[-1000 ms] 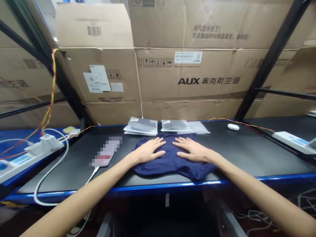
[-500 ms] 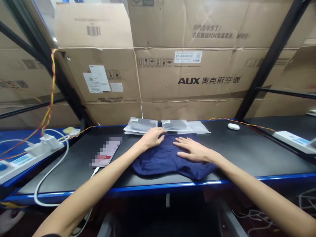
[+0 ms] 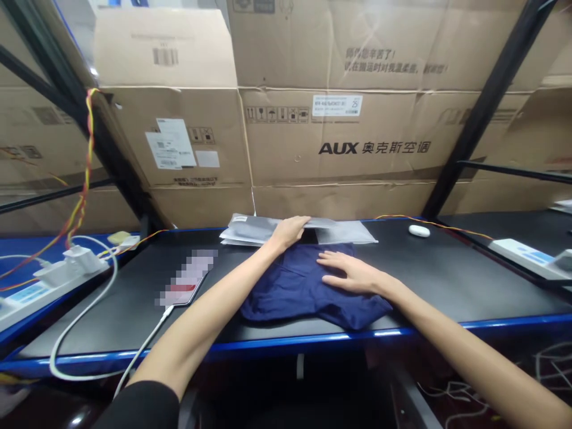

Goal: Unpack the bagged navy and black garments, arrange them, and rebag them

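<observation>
The left hand (image 3: 289, 233) is stretching past the far edge of a navy cloth (image 3: 290, 286), its fingers bending nearly together and gripping a translucent packet (image 3: 325, 223) at its left end. The packet's near edge is standing slightly raised, with dark surface (image 3: 438, 268) showing beneath it; the underside of the grip is staying out of sight. The right hand (image 3: 351, 273) is lying palm down on the right part of the cloth, its fingers extending with small gaps between them and holding nothing. The cloth itself is spreading in soft wrinkles near the front edge of the surface, between the two forearms. A stack of translucent bags (image 3: 239, 239) is lying along the back, just left of the left hand, while a flat pale bag (image 3: 351, 232) is lying to the right, partly under the packet. A phone (image 3: 190, 283), its screen blurred into blocks, is resting to the left of the cloth, and a white cable (image 3: 84, 322) is looping over the front edge near it. A small white case (image 3: 419, 230) is sitting at the back right, and large cardboard boxes (image 3: 379, 131) are standing behind everything
</observation>
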`<state>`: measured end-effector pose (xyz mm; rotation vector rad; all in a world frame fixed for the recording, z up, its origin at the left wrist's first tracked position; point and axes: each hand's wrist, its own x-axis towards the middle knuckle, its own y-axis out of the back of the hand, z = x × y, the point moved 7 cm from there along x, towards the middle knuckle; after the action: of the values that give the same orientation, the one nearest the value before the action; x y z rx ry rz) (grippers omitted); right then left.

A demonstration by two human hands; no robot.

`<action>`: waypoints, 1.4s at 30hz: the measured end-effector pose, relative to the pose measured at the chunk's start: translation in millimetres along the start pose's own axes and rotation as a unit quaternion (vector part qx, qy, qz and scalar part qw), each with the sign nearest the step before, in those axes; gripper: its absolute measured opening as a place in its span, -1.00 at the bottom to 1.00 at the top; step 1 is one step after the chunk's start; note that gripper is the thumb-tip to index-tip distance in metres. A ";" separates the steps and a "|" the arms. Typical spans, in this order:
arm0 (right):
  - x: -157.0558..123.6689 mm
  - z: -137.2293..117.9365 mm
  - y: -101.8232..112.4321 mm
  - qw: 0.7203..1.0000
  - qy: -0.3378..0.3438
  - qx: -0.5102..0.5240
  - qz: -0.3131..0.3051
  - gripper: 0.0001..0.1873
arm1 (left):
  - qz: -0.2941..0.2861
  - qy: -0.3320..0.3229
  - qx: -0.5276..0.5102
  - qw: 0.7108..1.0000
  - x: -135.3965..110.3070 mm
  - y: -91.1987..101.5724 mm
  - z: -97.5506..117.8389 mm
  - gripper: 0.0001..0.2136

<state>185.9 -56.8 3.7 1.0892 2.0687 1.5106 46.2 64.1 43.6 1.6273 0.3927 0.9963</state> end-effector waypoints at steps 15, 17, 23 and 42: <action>-3.2 -7.2 7.3 1.000 -0.002 0.029 -0.012 -0.45 | -0.041 -0.164 -0.069 0.983 -123.7 34.4 30.2 -0.43; -3.6 -4.2 8.2 1.000 -0.015 0.021 -0.014 -0.43 | -0.044 -0.170 -0.092 0.980 -127.8 41.1 26.0 -0.38; -7.5 -10.7 18.7 1.000 -0.015 0.009 0.001 -0.51 | 0.004 -0.171 -0.079 0.982 -135.6 48.9 10.9 -0.64; 60.0 -108.6 -12.3 0.929 0.166 -0.327 0.053 -0.69 | 0.075 -0.176 -0.052 0.980 -147.9 38.4 0.1 -0.75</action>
<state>70.0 -83.1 41.2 0.7197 1.4822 2.3353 -49.8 -52.3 20.1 1.7152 -0.0218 0.8025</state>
